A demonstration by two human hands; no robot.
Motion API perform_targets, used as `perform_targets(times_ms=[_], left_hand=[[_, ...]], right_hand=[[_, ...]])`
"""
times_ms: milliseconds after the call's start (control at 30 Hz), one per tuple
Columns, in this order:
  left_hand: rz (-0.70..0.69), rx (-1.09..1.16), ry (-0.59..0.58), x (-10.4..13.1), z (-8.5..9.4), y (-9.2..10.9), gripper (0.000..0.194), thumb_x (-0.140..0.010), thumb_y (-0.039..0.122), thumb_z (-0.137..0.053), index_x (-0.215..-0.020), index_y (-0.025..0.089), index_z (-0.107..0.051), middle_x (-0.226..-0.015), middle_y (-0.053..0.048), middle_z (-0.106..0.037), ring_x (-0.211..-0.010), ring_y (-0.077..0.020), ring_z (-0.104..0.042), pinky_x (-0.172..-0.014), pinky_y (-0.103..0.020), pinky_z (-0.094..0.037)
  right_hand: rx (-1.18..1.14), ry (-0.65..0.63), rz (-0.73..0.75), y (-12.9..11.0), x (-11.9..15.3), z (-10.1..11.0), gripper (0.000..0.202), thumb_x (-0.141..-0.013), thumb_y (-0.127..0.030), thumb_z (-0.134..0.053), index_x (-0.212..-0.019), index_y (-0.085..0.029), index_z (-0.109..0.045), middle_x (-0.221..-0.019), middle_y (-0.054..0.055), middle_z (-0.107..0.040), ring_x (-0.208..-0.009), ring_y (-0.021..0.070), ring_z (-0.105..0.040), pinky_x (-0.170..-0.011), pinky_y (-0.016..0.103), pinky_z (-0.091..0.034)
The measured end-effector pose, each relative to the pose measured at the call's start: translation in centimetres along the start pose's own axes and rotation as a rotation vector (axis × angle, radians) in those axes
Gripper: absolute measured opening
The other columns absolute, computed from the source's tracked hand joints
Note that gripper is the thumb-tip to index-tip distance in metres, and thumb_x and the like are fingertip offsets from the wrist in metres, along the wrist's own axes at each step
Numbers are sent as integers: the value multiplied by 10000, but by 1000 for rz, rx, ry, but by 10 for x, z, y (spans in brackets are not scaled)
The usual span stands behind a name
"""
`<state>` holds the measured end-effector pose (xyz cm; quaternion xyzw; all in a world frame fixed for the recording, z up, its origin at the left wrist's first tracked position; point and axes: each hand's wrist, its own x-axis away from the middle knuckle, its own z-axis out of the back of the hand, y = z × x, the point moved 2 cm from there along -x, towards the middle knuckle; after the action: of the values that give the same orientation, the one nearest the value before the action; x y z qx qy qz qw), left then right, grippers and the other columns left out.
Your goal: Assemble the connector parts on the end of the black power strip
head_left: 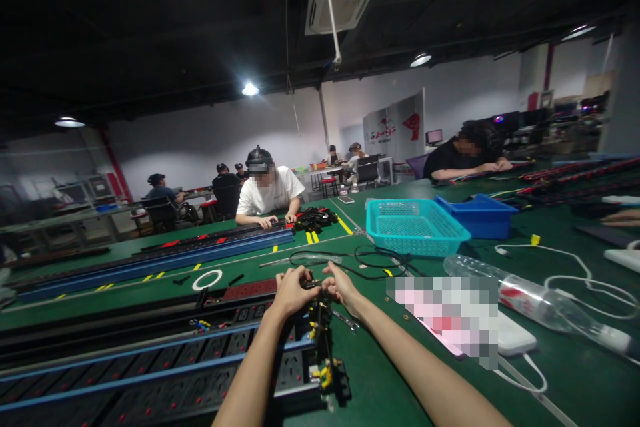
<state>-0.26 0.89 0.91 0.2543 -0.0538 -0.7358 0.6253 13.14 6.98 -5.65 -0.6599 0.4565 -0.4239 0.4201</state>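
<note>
My left hand (294, 292) is closed, thumb and forefinger pinched at a small dark part by the end of a power strip. What exactly it grips is too small to name. Close beside it, my right hand (343, 288) has its fingers curled in toward the same spot; anything in them is hidden. Below my hands, black power strips (173, 357) with rows of sockets and blue side rails lie parallel. Yellow-marked wires and dark end pieces (325, 373) stick out at their right ends. A wrench (346, 320) rests on the green table just under my right hand.
A turquoise basket (417, 247) and a blue bin (493, 223) stand beyond my right hand. Black cable (365, 257), a plastic bottle (530, 300), a pink phone-like slab (430, 320) and a white ring (207, 279) lie about. Across the table, a person (270, 190) handles another long strip.
</note>
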Motion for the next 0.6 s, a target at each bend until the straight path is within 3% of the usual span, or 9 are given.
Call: perform_targets(times_ms=[67,133,267,433,600], left_hand=[[-6,9,1,0,0,0,203,-691,383,-636,-780,215,-566,-976,-12,-698,-988,-227,-567,-879,-359,-328],[-13,20,-1,0,0,0,199,-684,372,-640,-781,215,-566,-987,-12,-696,-993,-228,-567,-878,-354,-334],[-8,21,-13,0,2,1,192,-682,360,-643,-781,214,-565,-1007,-18,-699,-999,-233,-570,-879,-363,-340],[-19,33,-8,-1,0,-1,178,-682,346,-645,-769,212,-566,-1006,-26,-699,-1004,-239,-574,-887,-365,-346],[-47,37,4,-2,-2,-3,185,-688,362,-644,-760,207,-571,-955,-30,-692,-984,-237,-576,-869,-352,-350]], right_hand=[[-12,33,-12,-3,3,2,302,-928,-474,-341,-912,-203,-474,-546,-34,-533,-359,67,-322,-389,175,-173],[-46,30,26,-7,7,3,293,-914,-474,-369,-956,-207,-481,-650,-13,-596,-374,64,-347,-398,183,-199],[10,-89,75,-10,12,3,289,-857,-410,-465,-1086,-237,-499,-833,17,-676,-423,77,-414,-418,203,-196],[124,-78,67,-7,10,2,284,-758,-319,-561,-1017,-215,-512,-682,-27,-615,-424,77,-392,-437,207,-193],[162,-97,227,-1,6,-2,311,-636,-201,-619,-933,-198,-526,-681,-26,-614,-571,124,-523,-555,231,-365]])
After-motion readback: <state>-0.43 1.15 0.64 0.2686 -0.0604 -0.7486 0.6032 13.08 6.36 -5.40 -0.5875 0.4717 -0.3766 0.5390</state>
